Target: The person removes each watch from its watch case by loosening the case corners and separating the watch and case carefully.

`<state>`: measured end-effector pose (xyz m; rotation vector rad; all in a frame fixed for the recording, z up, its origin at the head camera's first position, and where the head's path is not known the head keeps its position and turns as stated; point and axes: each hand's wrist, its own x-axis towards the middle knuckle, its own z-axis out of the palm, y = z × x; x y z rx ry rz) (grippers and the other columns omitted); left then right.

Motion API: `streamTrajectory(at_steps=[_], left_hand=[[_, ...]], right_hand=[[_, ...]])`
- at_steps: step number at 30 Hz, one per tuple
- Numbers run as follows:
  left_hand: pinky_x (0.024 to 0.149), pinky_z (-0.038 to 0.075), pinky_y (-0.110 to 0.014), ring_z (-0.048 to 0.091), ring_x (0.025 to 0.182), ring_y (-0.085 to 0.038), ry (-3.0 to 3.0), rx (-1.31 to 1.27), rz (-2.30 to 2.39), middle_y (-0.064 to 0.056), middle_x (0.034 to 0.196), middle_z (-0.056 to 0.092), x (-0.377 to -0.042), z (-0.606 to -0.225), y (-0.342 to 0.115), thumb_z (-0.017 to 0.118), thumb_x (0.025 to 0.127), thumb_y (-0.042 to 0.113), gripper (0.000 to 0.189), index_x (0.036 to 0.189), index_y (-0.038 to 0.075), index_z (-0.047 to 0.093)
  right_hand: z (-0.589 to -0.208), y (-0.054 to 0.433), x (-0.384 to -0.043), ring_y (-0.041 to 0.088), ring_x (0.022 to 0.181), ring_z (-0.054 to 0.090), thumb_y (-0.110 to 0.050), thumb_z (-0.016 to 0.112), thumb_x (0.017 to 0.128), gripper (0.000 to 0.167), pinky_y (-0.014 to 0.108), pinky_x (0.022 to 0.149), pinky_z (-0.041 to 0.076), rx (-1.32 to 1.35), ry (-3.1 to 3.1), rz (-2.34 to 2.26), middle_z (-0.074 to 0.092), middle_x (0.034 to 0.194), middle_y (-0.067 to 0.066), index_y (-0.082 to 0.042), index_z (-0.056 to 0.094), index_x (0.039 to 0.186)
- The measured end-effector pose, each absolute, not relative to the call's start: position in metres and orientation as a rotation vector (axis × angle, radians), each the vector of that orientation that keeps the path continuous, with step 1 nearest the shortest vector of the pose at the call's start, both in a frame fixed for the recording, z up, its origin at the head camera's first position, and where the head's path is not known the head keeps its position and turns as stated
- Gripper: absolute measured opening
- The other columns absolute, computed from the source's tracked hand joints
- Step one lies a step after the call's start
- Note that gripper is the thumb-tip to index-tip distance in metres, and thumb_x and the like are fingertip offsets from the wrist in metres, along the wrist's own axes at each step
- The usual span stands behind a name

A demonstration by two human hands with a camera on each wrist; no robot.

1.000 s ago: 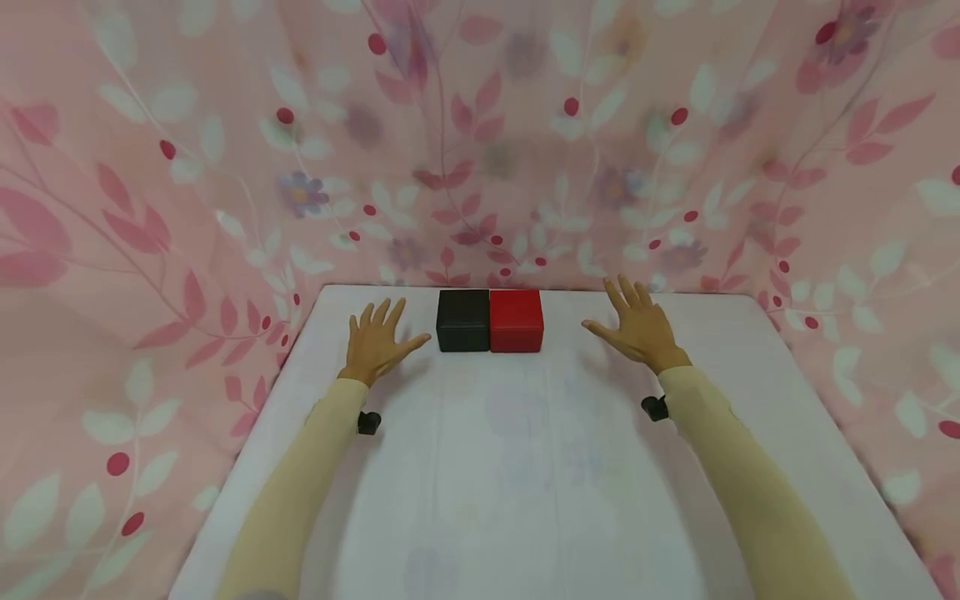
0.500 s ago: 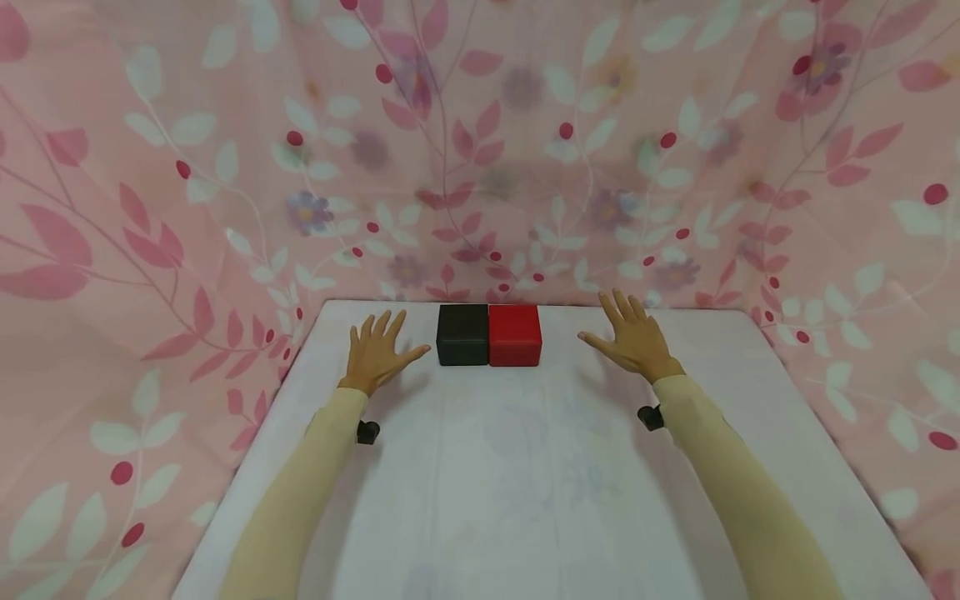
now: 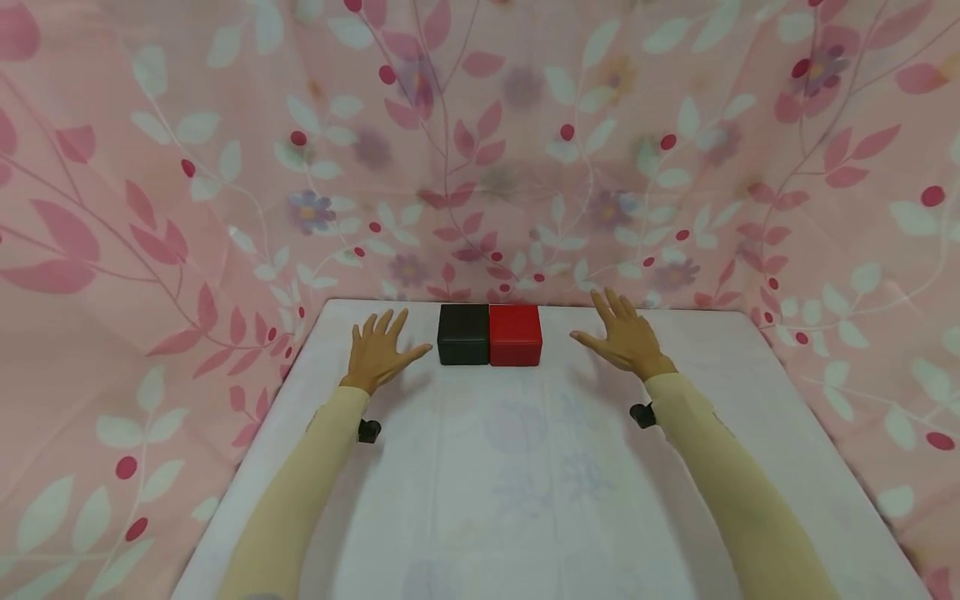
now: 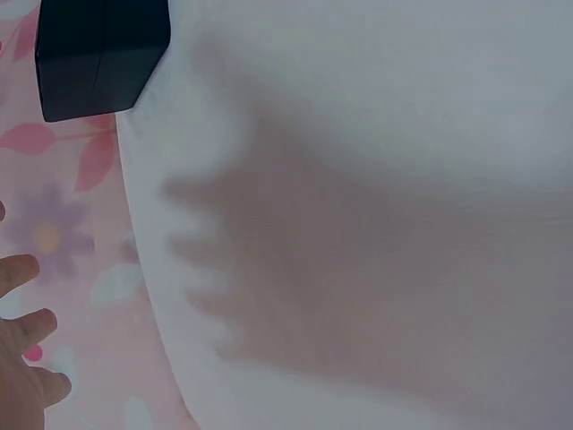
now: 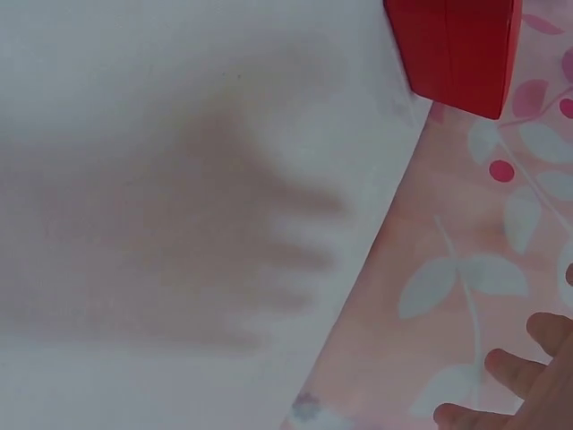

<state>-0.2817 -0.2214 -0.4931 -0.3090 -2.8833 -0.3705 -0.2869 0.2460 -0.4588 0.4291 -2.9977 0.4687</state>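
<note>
Side by side at the far edge of the white table stand a black box (image 3: 463, 335) and a red box (image 3: 515, 335), their sides touching. To the left of the black box my left hand (image 3: 375, 354) hovers with fingers spread, its thumb tip close to the box but apart from it. My right hand (image 3: 626, 337) hangs to the right of the red box, fingers spread and a wider gap between. Both hands hold nothing and cast shadows on the cloth. In the wrist views, fingertips (image 4: 34, 330) of the left and fingertips (image 5: 515, 369) of the right show at the frame edges.
A white cloth covers the table (image 3: 487, 483). Pink floral curtain (image 3: 495, 150) hangs close behind the table and along both sides. A small black camera (image 3: 369, 431) sits at the left wrist, another black camera (image 3: 642, 415) at the right.
The head view has tilted up slightly, so the boxes sit lower in it. My right hand has shifted a little left, toward the red box. The left hand stays nearly still.
</note>
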Motion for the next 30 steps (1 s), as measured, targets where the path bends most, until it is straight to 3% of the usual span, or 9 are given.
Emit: streamTrajectory(at_steps=[5, 8, 10, 13, 16, 18, 24, 30], left_hand=[[0.108, 0.021, -0.065, 0.045, 0.127, -0.038, -2.782, -0.431, -0.434, -0.014, 0.138, 0.053, -0.277, -0.499, -0.224, 0.059, 0.085, 0.066, 0.079, 0.139, 0.009, 0.052], [0.109, 0.026, -0.06, 0.06, 0.105, -0.03, -2.615, -0.566, -0.438, -0.011, 0.117, 0.064, -0.275, -0.498, -0.223, 0.068, 0.086, 0.05, 0.054, 0.117, 0.006, 0.065], [0.108, 0.031, -0.058, 0.063, 0.089, -0.025, -2.504, -0.637, -0.441, -0.009, 0.106, 0.065, -0.274, -0.495, -0.22, 0.072, 0.085, 0.041, 0.041, 0.106, 0.006, 0.068], [0.091, 0.049, -0.046, 0.06, 0.074, -0.021, -2.4, -0.705, -0.489, -0.008, 0.098, 0.063, -0.273, -0.491, -0.213, 0.076, 0.083, 0.031, 0.031, 0.1, 0.006, 0.069], [0.065, 0.054, -0.035, 0.06, 0.069, -0.02, -2.385, -0.731, -0.565, -0.007, 0.096, 0.06, -0.27, -0.49, -0.205, 0.078, 0.082, 0.024, 0.027, 0.1, 0.005, 0.068], [0.056, 0.052, -0.031, 0.059, 0.068, -0.019, -2.403, -0.728, -0.599, -0.006, 0.097, 0.059, -0.268, -0.492, -0.2, 0.077, 0.083, 0.022, 0.026, 0.101, 0.006, 0.068], [0.055, 0.049, -0.026, 0.058, 0.069, -0.015, -2.447, -0.721, -0.644, -0.003, 0.1, 0.059, -0.265, -0.508, -0.185, 0.07, 0.089, 0.021, 0.02, 0.105, 0.008, 0.068], [0.057, 0.049, -0.028, 0.059, 0.07, -0.017, -2.456, -0.746, -0.735, -0.004, 0.098, 0.059, -0.259, -0.516, -0.167, 0.067, 0.091, 0.019, 0.018, 0.105, 0.008, 0.068]], right_hand=[[-0.456, 0.238, -0.286, 0.037, 0.145, 0.015, -0.073, 0.05, 0.085, 0.094, 0.07, 0.103, 0.026, 0.484, -2.968, 0.664, 0.012, 0.162, 0.011, -0.029, 0.009, 0.158], [-0.456, 0.23, -0.286, 0.034, 0.145, 0.018, -0.07, 0.057, 0.084, 0.095, 0.069, 0.104, 0.026, 0.528, -2.938, 0.766, 0.017, 0.161, 0.008, -0.034, 0.008, 0.157], [-0.456, 0.223, -0.288, 0.032, 0.145, 0.019, -0.069, 0.06, 0.083, 0.096, 0.067, 0.106, 0.025, 0.551, -2.925, 0.821, 0.018, 0.16, 0.005, -0.038, 0.006, 0.156], [-0.457, 0.21, -0.292, 0.03, 0.145, 0.019, -0.068, 0.062, 0.082, 0.099, 0.065, 0.108, 0.024, 0.578, -2.931, 0.868, 0.017, 0.161, 0.002, -0.039, 0.003, 0.156], [-0.459, 0.195, -0.296, 0.029, 0.145, 0.019, -0.067, 0.064, 0.08, 0.101, 0.063, 0.109, 0.024, 0.596, -2.944, 0.905, 0.016, 0.161, 0.002, -0.036, 0.005, 0.157], [-0.462, 0.185, -0.3, 0.027, 0.145, 0.02, -0.066, 0.067, 0.079, 0.104, 0.062, 0.11, 0.024, 0.587, -2.952, 0.939, 0.016, 0.161, 0.001, -0.034, 0.006, 0.157], [-0.481, 0.163, -0.316, 0.024, 0.145, 0.018, -0.057, 0.08, 0.072, 0.117, 0.059, 0.11, 0.026, 0.532, -2.953, 1.126, 0.013, 0.161, -0.003, -0.03, 0.005, 0.157], [-0.506, 0.162, -0.327, 0.032, 0.142, 0.026, -0.041, 0.09, 0.065, 0.126, 0.06, 0.107, 0.031, 0.476, -2.917, 1.376, 0.018, 0.16, 0.009, -0.018, 0.008, 0.158]])
